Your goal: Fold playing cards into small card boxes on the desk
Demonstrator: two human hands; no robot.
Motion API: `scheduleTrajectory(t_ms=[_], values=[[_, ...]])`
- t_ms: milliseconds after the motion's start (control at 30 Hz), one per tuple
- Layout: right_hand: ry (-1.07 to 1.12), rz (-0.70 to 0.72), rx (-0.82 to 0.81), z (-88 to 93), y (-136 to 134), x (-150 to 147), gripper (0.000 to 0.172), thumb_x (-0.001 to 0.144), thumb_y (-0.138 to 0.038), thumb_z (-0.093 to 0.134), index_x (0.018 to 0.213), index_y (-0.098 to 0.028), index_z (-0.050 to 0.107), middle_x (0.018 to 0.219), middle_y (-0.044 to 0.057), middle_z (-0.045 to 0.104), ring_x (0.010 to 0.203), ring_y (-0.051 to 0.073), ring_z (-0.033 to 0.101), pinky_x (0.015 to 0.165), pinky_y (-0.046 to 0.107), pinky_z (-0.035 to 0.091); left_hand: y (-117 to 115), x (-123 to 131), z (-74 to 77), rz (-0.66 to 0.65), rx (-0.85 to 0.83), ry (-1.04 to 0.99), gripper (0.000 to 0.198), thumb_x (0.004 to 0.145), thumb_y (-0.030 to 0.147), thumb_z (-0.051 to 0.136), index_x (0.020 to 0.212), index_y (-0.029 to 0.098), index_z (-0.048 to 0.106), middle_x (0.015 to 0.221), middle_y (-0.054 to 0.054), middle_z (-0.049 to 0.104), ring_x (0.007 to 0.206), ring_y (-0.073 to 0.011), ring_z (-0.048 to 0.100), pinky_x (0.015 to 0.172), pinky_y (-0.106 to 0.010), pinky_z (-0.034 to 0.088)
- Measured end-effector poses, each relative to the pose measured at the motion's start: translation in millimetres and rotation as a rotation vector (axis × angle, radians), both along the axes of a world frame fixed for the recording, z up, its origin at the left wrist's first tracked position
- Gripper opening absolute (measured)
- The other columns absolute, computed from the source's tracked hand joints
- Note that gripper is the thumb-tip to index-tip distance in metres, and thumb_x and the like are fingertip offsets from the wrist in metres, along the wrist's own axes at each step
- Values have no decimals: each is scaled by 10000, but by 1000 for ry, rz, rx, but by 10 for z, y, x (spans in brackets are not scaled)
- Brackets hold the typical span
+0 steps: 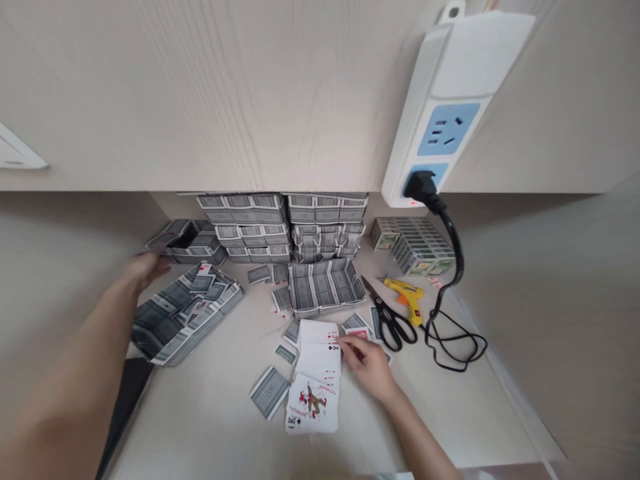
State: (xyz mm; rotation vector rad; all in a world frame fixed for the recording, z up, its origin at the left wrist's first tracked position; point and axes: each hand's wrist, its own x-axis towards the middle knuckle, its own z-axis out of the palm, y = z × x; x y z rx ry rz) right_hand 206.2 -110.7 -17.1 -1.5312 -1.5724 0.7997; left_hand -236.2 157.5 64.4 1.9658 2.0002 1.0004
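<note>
My left hand reaches to the far left, fingers apart and slightly blurred, beside a small box made of folded playing cards. Below it lies a longer card-built tray with loose cards inside. My right hand has thumb and index finger closed at the right edge of a spread of face-up playing cards, where an ace shows. A joker card lies at the near end of that spread. An open card-built box stands just behind the cards.
Stacked card boxes line the back under the cabinet. Black scissors, a yellow glue gun and its black cable lie right. Wrapped card packs stand behind them. A power strip hangs above. A face-down card lies left of the spread.
</note>
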Motion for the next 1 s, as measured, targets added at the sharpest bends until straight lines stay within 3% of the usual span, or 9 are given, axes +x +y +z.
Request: scheduleTrajectory(t_ms=[133,200,400,467,533,600,733,833,1000], values=[[-3,-12,-13,-6,-7,-5,213,819,-304,457,866,-207,641,651,2,642,520,113,562,531,200,432,-95,26,6,-167,-559,-345,858,762,701,84,1000,7,527,912,-147,654,798,-173,607,649,-308,490],[-2,-13,-16,-10,-6,-5,215,818,-309,459,865,-205,641,642,2,640,522,115,561,534,202,433,-164,109,74,-249,-696,-468,824,781,679,84,1120,39,477,1107,-141,587,951,-186,568,755,-324,462],[22,-14,-14,-13,7,11,234,817,-328,455,862,-191,639,638,9,633,506,111,552,524,203,441,-718,751,515,63,-224,179,578,745,575,434,1099,133,549,1153,-101,565,1060,-281,492,878,-441,374],[25,-18,-13,-15,5,17,238,815,-328,455,870,-187,638,636,11,632,496,109,546,510,201,442,-1122,1061,560,-48,-2,186,424,795,499,407,1075,221,562,1124,-27,584,1056,-226,504,892,-395,391],[32,-22,-7,-20,-2,22,240,813,-328,455,876,-184,636,640,14,633,498,111,547,507,202,446,-1599,1379,460,-264,108,135,342,810,444,412,1075,277,550,1143,17,566,1069,-186,502,943,-369,372],[47,-20,-3,-29,-12,30,249,813,-338,453,886,-181,631,629,16,627,497,115,546,498,205,446,-2079,1680,233,-545,0,146,363,794,435,447,1135,332,511,1235,8,502,1125,-194,466,951,-363,382],[61,-30,-2,-35,-29,48,281,813,-372,452,912,-176,627,591,14,612,456,117,529,474,214,439,-2789,2148,-297,-786,-224,285,922,540,646,602,1336,339,252,1431,-64,193,1287,-367,175,962,-572,288],[54,-36,10,-23,-38,56,279,805,-375,465,903,-173,630,593,16,616,460,118,531,478,217,440,-2982,2319,-504,-836,-218,342,983,499,666,613,1340,371,197,1447,-42,129,1300,-364,125,998,-619,155],[68,-33,28,-52,-52,58,269,808,-353,462,922,-172,625,628,20,629,513,121,556,510,217,458,-2861,2373,-547,-804,-149,355,740,705,576,502,1342,322,225,1433,-21,201,1314,-279,149,1044,-525,171]])
